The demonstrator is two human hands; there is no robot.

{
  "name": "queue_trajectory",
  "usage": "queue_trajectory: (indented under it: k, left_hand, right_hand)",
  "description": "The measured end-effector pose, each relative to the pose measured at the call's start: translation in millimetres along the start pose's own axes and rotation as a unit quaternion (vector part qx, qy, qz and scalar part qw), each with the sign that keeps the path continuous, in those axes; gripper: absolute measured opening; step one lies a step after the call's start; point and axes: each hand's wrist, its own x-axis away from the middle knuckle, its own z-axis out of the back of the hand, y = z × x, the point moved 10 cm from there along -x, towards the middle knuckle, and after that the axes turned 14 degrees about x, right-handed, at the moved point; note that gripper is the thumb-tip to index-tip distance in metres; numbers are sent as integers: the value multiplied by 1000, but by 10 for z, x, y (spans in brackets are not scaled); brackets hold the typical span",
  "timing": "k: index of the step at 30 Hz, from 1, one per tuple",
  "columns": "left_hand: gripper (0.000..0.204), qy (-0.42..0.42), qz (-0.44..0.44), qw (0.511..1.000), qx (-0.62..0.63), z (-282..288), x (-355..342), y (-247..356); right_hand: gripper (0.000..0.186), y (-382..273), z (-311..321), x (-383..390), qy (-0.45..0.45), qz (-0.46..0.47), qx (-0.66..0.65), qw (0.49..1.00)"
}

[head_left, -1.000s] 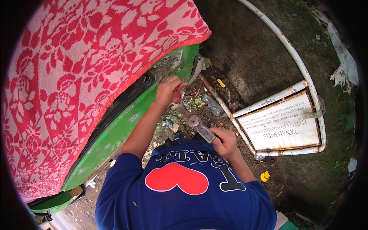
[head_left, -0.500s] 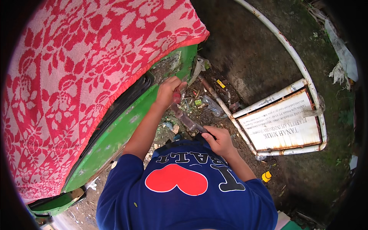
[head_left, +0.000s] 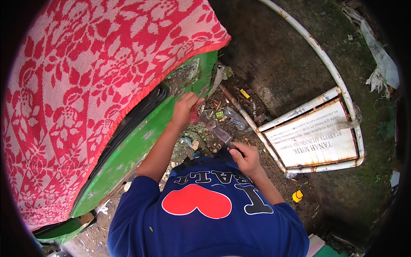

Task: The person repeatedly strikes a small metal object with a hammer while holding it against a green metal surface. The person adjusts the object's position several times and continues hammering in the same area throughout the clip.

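My left hand (head_left: 185,108) is closed round a red object (head_left: 194,117) whose kind I cannot make out; the fingers cover most of it. From beside it a brownish, flat metal bar (head_left: 220,133) with round marks or holes along it runs down to my right hand (head_left: 246,159). The right fingers are wrapped round the bar's near end, thumb on top. Whether the red part and the bar are joined I cannot tell. Both hands are in front of my blue shirt (head_left: 214,233), above littered ground.
At left, a red and pink flowered cloth (head_left: 85,77) covers a green panel (head_left: 141,137) with black edging. A rusty white-framed sign (head_left: 306,145) with a curved white pipe (head_left: 314,43) lies to the right. Scraps, clear plastic (head_left: 235,118) and a yellow piece (head_left: 297,196) litter the soil.
My left hand and the red object have moved slightly down and left. The metal bar has turned, showing more of its flat face, and my right hand has shifted a little.
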Motion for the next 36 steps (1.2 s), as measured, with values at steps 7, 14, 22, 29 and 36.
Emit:
queue_trajectory:
  k: [7,14,22,29,36]
  left_hand:
    - [21,9,-24,1000,9,65,4,56]
    - [22,-11,-15,1000,-2,-1,-103,63]
    - [22,-13,-22,1000,1,-99,-155,-17]
    - [25,9,-19,1000,-16,-119,-321,92]
    - [27,4,-4,1000,-29,-211,-459,65]
  right_hand:
    - [22,241,-59,34,-29,-65,-5,997]
    - [22,291,-52,23,-24,-70,-5,997]
    - [21,336,-8,44,-13,-82,-22,996]
    - [22,394,27,46,-6,-96,-34,995]
    - [24,206,264,9,86,-35,-68,993]
